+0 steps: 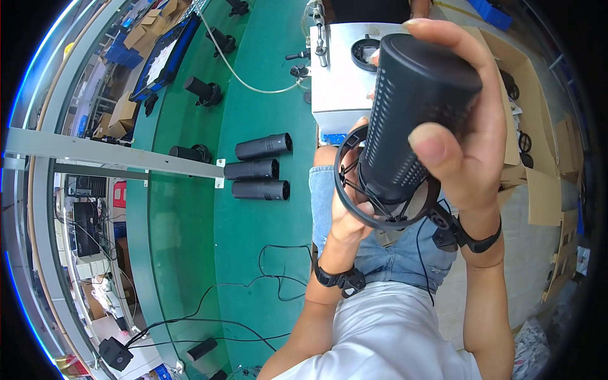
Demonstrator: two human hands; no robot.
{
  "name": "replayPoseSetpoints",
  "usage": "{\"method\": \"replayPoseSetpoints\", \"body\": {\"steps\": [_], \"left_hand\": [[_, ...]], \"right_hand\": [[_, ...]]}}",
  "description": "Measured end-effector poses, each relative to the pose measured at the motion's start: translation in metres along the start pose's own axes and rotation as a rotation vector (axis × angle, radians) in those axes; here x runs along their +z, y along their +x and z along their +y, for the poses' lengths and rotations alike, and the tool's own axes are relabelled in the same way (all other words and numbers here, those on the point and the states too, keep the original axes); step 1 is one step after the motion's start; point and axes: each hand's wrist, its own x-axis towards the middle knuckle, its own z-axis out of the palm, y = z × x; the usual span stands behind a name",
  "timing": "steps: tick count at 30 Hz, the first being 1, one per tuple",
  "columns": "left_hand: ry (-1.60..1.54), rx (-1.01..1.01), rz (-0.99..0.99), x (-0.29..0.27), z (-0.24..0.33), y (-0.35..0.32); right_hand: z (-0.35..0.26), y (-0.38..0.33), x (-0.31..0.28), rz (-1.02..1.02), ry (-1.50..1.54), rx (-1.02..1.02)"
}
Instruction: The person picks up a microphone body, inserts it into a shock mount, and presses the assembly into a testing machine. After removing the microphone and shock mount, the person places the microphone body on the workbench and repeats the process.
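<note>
A large black cylinder with perforated sides, which looks like a microphone (402,107), is held up in front of me. My right hand (475,120) wraps round its upper part, thumb on the near side. Its lower end sits inside a black shock mount ring (380,223) with thin crossing cords and a bracket on its right side. My left hand (347,218) grips the ring from below and behind, with its fingers partly hidden. On the green bench to the left, three black cylindrical tubes (252,169) lie side by side.
A white box-like fixture (339,85) with a metal clamp and a black ring (363,53) stands ahead. Several mounted black cylinders (201,90) line the bench's far left side. A metal frame bar (120,152) crosses there. Black cables (278,277) trail nearby; a cardboard box (538,120) stands right.
</note>
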Motion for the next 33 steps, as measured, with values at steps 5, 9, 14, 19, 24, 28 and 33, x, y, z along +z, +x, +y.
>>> {"method": "replayPoseSetpoints", "body": {"steps": [5, 9, 14, 19, 24, 28, 33], "left_hand": [[0.129, -0.023, 0.017, 0.001, 0.003, 0.003], [0.247, 0.006, -0.063, 0.000, 0.010, 0.008], [0.208, 0.064, -0.010, -0.002, 0.003, 0.005], [0.237, 0.145, 0.040, 0.006, -0.005, 0.004], [0.257, -0.052, 0.001, 0.001, 0.009, 0.003], [0.214, -0.087, 0.059, 0.005, 0.013, 0.002], [0.173, -0.054, -0.011, 0.010, 0.015, 0.008]], "right_hand": [[0.004, -0.005, -0.004, -0.032, 0.006, -0.099], [-0.008, -0.006, 0.001, -0.050, 0.061, 0.005], [-0.019, -0.006, 0.015, -0.020, 0.111, 0.022], [-0.016, -0.009, 0.009, 0.022, 0.081, -0.021], [-0.023, -0.013, 0.010, 0.049, 0.060, 0.042], [-0.027, -0.005, 0.017, 0.059, 0.079, 0.076], [-0.029, -0.003, 0.014, -0.026, 0.059, 0.115]]}}
